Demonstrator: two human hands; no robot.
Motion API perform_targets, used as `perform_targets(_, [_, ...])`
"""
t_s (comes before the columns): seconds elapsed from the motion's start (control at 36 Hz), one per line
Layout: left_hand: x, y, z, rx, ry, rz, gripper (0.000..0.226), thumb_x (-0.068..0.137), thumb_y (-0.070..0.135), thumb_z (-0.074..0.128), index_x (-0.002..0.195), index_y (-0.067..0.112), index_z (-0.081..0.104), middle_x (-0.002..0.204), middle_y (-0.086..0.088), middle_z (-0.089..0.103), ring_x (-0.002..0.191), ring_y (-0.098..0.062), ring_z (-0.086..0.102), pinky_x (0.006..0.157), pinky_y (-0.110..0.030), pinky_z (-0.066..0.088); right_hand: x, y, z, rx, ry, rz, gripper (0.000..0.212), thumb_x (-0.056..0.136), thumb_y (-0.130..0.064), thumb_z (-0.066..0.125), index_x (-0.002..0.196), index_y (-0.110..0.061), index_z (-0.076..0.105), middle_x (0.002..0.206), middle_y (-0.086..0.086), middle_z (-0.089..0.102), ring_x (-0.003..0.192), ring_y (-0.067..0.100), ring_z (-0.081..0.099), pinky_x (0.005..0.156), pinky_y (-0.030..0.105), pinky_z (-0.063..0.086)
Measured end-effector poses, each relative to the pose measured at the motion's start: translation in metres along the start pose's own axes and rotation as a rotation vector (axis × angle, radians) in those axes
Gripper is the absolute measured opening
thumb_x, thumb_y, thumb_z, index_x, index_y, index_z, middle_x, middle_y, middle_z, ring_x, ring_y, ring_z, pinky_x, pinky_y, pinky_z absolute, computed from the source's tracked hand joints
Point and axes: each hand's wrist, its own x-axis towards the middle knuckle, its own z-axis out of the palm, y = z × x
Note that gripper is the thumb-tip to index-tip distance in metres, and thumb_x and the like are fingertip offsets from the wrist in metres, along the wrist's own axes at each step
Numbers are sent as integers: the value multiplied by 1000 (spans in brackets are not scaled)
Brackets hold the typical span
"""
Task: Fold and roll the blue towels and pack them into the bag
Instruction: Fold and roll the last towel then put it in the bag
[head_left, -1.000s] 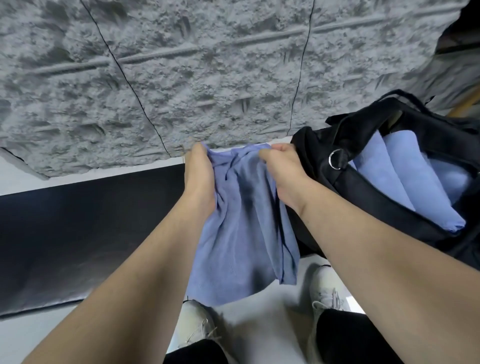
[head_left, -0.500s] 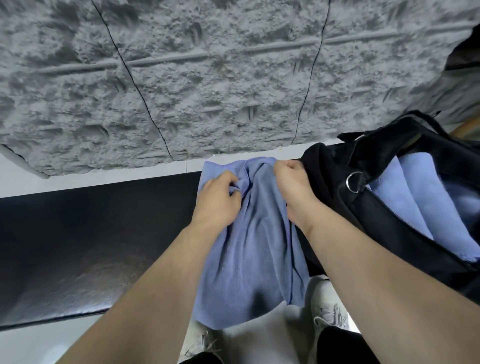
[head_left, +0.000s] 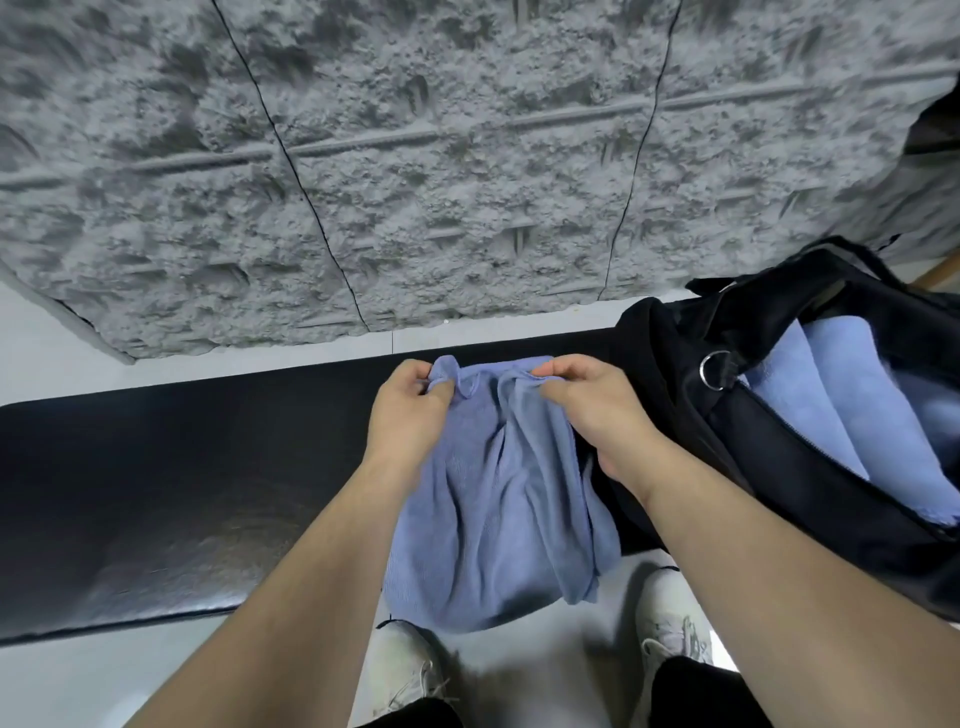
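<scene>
Nearest the camera, two white shoes (head_left: 410, 670) stand on a pale floor (head_left: 540, 670), with dark trouser legs (head_left: 696, 693) above them at the bottom edge. Both bare forearms reach forward from there.

Between the arms hangs a blue towel (head_left: 493, 519), crumpled and unfolded, its lower edge drooping past the near edge of a black bench (head_left: 182, 467) toward the shoes. The left hand (head_left: 413, 415) pinches the towel's top left corner with curled fingers and thumb; the right hand (head_left: 597, 410) pinches the top edge a little to the right, fingers likewise curled onto the cloth. The stretch of towel between the two hands is bunched into folds (not pulled flat).

To the right, on the bench, sits an open black bag (head_left: 810, 467), touching or nearly touching the right wrist. A metal ring (head_left: 718, 370) shows on its near rim. Inside the bag lie more blue towels (head_left: 852, 415), packed lengthwise side by side; how many cannot be told.

Beyond the bench runs a strip of pale floor, then a rough grey stone-textured wall (head_left: 415, 156) with dark seams crossing it.
</scene>
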Motion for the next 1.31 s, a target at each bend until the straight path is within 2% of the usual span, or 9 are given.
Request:
perform_targets(0.19, [3,-6,2,62,-21,52,8,96,16,52,88,15,53,59,7,43,45,-6,29,48,-23,27,10,1,1,194,-28,194,33,82,-5,73,109,-20,61,111,4,64,103,18,62,97,34,51])
perform_targets(0.25, [3,-6,4,93,-32,50,7,95,17,51,90,15,54,62,5,47,47,-8,31,52,-27,29,13,-4,0,384,-50,242,11,86,-5,68,92,-13,63,91,3,64,86,16,62,84,30,52])
perform_targets(0.33, [4,-5,7,106,-48,46,7,96,19,50,92,14,54,71,-6,56,53,-13,36,56,-30,31,22,-7,-4,582,17,300,27,90,-4,51,65,-14,46,62,2,47,60,16,47,64,27,40])
perform_targets(0.5, [4,-6,9,162,-63,78,10,95,22,52,85,19,52,72,0,52,57,-15,40,57,-31,34,24,-4,-1,514,103,211,32,90,11,51,113,-12,50,103,14,59,88,20,59,74,27,50])
perform_targets(0.61, [4,-7,10,158,-61,77,14,94,22,52,79,21,49,70,1,50,55,-14,38,55,-29,32,21,-6,4,606,-40,221,19,93,1,58,109,-7,64,98,11,70,90,18,66,82,28,54])
perform_targets(0.81, [3,-5,8,185,-53,70,7,92,18,50,86,22,52,76,2,57,65,-15,48,60,-30,37,6,-12,13,458,-380,281,21,98,-14,54,97,-7,75,95,7,71,87,15,64,83,25,49])
perform_targets(1.03, [3,-3,10,180,-26,63,11,96,25,46,92,15,49,90,-4,57,65,-16,48,62,-33,39,39,0,11,-54,164,36,20,94,-11,58,74,-17,55,77,5,58,73,19,51,67,29,42])
perform_targets(1.17, [1,-1,8,155,-9,35,11,96,25,46,96,15,49,76,2,53,64,-15,46,63,-33,39,46,13,13,-397,233,-80,8,97,-18,52,93,-13,47,75,-1,51,66,16,49,55,27,37])
perform_targets(1.31, [-1,1,6,166,-27,28,10,95,24,46,95,15,49,81,2,56,70,-15,52,66,-35,43,48,13,10,-584,209,-57,9,97,-18,53,97,-12,47,87,4,56,81,22,54,69,29,39])
